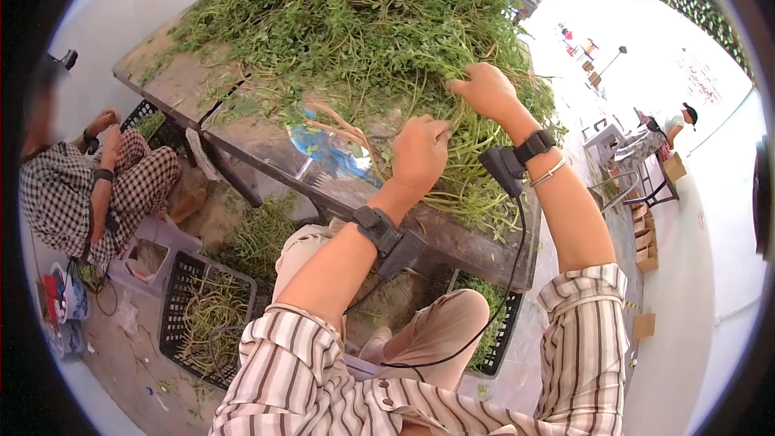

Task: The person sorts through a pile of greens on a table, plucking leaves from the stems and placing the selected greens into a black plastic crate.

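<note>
A big heap of leafy green stems covers most of the table in front of me. My left hand is at the near edge of the heap, its fingers curled together; what they hold, if anything, is hidden. Farther up and to the right, my right hand has thumb and fingers closed on some green stems at the heap's side. Loose pale stems spread below both hands toward the table's front edge. A clear blue-marked plastic bag lies left of my left hand, with brownish stalks beside it.
Below left, a black crate holds trimmed stems, and another black crate with greens stands under the table by my knee. A co-worker in checked clothes sits at the left. Cables run from my wrist devices.
</note>
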Demonstrator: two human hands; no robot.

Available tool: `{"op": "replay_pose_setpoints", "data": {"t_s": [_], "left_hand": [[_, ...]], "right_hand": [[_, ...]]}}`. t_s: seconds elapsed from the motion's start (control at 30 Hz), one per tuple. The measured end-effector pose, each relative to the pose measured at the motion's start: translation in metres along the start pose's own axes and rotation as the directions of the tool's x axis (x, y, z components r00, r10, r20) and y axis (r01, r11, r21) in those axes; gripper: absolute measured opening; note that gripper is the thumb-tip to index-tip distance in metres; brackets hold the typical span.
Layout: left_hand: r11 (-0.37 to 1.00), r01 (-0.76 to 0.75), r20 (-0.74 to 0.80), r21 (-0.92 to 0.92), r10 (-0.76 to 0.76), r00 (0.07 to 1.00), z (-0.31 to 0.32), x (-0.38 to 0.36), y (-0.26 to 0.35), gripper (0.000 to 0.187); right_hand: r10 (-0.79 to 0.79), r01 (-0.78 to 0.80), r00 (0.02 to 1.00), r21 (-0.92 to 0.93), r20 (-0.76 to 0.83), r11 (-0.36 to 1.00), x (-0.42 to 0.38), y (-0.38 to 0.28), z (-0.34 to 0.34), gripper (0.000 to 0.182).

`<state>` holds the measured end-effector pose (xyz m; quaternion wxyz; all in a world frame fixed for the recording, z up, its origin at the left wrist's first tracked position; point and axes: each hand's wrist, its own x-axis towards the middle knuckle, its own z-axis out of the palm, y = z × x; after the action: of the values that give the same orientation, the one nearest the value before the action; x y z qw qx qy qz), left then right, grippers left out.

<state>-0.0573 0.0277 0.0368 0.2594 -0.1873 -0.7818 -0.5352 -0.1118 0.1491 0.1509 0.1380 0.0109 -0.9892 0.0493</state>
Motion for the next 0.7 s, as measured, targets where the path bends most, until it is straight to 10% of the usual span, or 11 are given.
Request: {"op": "replay_pose_setpoints", "data": {"t_s": [0.07,0.27,0.7], "left_hand": [[1.0,-0.014,-0.009,-0.003,0.014,1.0,0.001,0.0,-0.003,0.014],[0.999,0.035,-0.044,-0.029,-0.037,0.998,0.002,0.005,-0.004,0.019],[0.799,0.182,0.016,-0.573,-0.211,0.977,-0.003,0.013,0.007,0.033]], "right_hand": [[-0.107,0.1,0.974,0.046,0.201,0.994,0.01,0.014,0.002,0.038],[-0.211,0.187,0.977,0.399,0.016,0.898,-0.015,0.016,-0.008,0.032],[-0.324,0.337,0.939,0.122,-0.118,0.933,-0.069,-0.013,-0.006,0.024]]}}
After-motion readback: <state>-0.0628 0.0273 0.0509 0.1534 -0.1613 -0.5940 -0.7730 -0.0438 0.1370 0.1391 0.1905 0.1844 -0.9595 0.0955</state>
